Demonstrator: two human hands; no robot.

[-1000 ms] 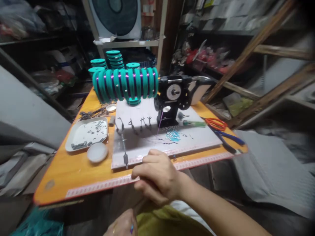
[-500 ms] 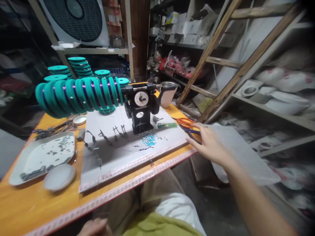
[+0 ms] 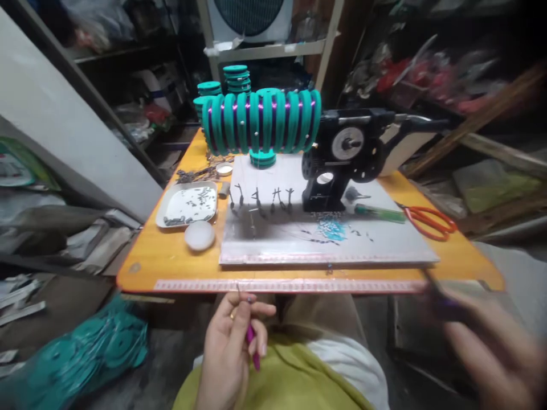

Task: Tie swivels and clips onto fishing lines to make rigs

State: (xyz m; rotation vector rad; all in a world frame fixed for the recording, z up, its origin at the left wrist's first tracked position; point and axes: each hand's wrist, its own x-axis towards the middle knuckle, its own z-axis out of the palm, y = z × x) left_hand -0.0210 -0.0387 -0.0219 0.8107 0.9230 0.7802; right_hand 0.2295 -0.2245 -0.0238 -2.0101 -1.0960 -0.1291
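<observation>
My left hand (image 3: 233, 336) is in front of the table edge, its fingers closed around a slim purple-handled tool (image 3: 252, 344). A thin point and a tiny dark bead-like piece show at its fingertips. At the lower right my right hand (image 3: 491, 341), smeared by motion, is closed on a dark tool with blue-purple handles (image 3: 448, 307), apparently pliers. Beyond the hands, a black winding device (image 3: 327, 191) on a grey board (image 3: 277, 245) carries a row of teal foam spools (image 3: 260, 122). Teal-blue and silver small parts (image 3: 331, 228) lie at its foot.
Orange-handled scissors (image 3: 431, 222) and a green tube (image 3: 380, 213) lie at the right. On the left are a white tray (image 3: 162, 213) of small dark pieces and a round lid (image 3: 199, 235). A ruler strip (image 3: 290, 286) runs along the front edge. A wooden ladder (image 3: 482, 125) leans at right.
My right hand has lifted the blue-handled tool from beside the scissors and moved toward me. My left hand has come up into view with the purple tool. The view has swung left.
</observation>
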